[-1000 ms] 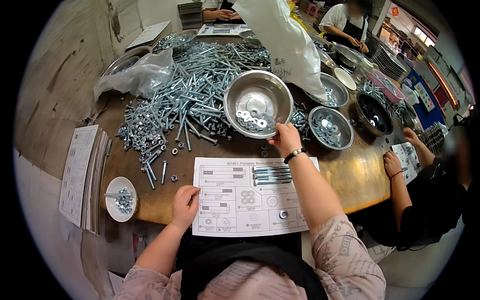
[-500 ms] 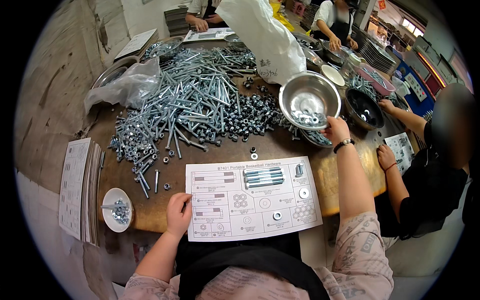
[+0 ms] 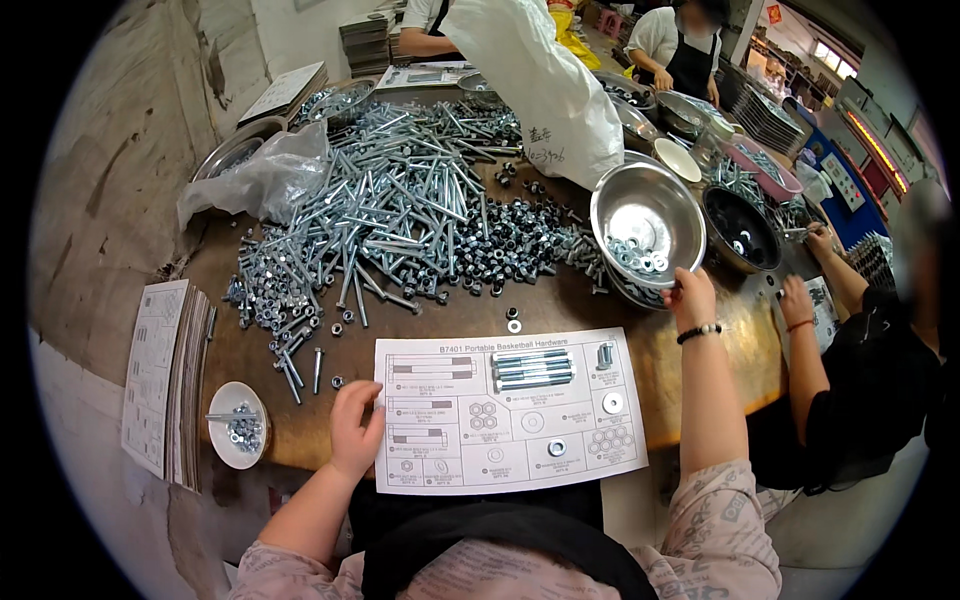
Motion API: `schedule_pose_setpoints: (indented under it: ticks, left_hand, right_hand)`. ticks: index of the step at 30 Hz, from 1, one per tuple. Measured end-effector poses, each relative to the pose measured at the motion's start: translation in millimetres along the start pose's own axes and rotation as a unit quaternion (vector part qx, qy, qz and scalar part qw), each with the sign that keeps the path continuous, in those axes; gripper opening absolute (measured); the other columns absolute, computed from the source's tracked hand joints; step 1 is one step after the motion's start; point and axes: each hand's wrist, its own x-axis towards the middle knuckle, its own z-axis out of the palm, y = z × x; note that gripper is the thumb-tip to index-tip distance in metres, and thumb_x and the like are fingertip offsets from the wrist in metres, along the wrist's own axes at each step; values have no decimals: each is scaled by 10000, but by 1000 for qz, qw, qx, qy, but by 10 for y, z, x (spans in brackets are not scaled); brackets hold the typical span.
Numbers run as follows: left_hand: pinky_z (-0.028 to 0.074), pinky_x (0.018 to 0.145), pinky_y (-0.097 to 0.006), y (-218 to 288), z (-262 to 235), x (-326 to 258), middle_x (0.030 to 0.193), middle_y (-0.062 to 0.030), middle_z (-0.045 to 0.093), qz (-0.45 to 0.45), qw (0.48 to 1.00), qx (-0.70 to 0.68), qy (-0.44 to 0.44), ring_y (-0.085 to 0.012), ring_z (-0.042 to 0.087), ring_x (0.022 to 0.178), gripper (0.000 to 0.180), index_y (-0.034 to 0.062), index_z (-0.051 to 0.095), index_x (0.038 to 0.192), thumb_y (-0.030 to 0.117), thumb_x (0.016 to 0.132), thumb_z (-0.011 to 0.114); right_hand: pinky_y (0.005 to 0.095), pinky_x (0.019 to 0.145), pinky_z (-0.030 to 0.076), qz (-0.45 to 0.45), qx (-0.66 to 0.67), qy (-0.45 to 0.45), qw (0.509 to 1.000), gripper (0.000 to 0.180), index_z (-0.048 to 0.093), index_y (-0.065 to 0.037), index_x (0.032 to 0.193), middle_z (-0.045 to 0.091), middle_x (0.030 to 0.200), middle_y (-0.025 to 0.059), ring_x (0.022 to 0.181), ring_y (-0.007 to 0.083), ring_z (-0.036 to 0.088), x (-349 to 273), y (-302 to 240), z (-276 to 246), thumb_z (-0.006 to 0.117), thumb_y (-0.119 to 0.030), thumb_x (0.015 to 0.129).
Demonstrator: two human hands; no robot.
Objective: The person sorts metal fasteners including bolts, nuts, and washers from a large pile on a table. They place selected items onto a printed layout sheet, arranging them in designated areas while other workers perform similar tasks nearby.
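Note:
My right hand (image 3: pixel 692 300) grips the near rim of a steel bowl (image 3: pixel 630 205), tilted toward me, with washers (image 3: pixel 640 258) gathered at its near side. Another steel bowl lies partly hidden beneath it. My left hand (image 3: pixel 357 425) has its fingers closed at the left edge of a printed sheet (image 3: pixel 520 467) with part drawings. On the sheet lie several long bolts (image 3: pixel 533 370), short bolts (image 3: pixel 605 355) at the upper right, a flat washer (image 3: pixel 612 403) and a thicker ring-shaped piece (image 3: pixel 557 449). Just beyond the sheet are a nut (image 3: pixel 512 313) and a washer (image 3: pixel 514 327).
A large heap of bolts (image 3: pixel 400 200) and dark-ringed nuts (image 3: pixel 510 245) covers the table's middle. A white bowl of hardware (image 3: pixel 240 455) and stacked sheets (image 3: pixel 160 385) stand left. A white sack (image 3: pixel 550 100) hangs beyond; a black bowl (image 3: pixel 740 225) sits right. A co-worker's arm (image 3: pixel 805 345) is nearby.
The steel bowl and my right hand have shifted right and nearer; the washers have slid within it. My left hand stays at the sheet. The right-hand co-worker's hands have moved.

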Motion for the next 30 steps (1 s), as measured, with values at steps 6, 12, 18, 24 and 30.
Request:
schedule_pose_setpoints:
  ticks: [6,12,18,24,30]
  left_hand:
    - [393,900,-357,294,430,1146,1123,-161,522,97,991,-19,-86,-312,501,1047,398,14,513,1132,68,744,584]
    - [339,974,-387,138,1428,2354,1278,-115,451,220,946,84,-221,-295,420,1172,441,79,478,1221,237,815,545]
    - [325,981,-408,-88,2445,3182,1273,-96,463,259,917,179,-245,-277,402,1197,435,135,498,1219,353,842,497]
    - [314,965,-443,7,2938,3493,1231,-87,488,221,898,255,-284,-296,421,1169,431,218,560,1161,467,819,476]
    - [412,855,-400,-128,2976,3476,1018,-143,554,172,897,192,-358,-319,505,998,321,136,643,925,399,757,571]
  right_hand:
    - [223,409,392,-42,86,-54,994,165,498,-32,990,564,744,55,492,115,494,-707,200,-297,461,-84,837]
    - [210,398,384,7,34,17,999,187,494,-24,1007,564,740,47,485,104,490,-1405,301,-876,452,-92,839]
    - [216,402,400,23,49,76,996,237,472,7,1052,571,755,73,487,126,512,-1527,562,-1152,446,-105,844]
    - [222,410,404,8,78,80,994,260,451,17,1082,566,816,90,507,126,504,-1517,690,-1174,447,-89,844]
    - [222,412,400,4,79,84,993,295,429,28,1118,559,828,88,508,123,491,-1516,705,-1182,437,-74,841]
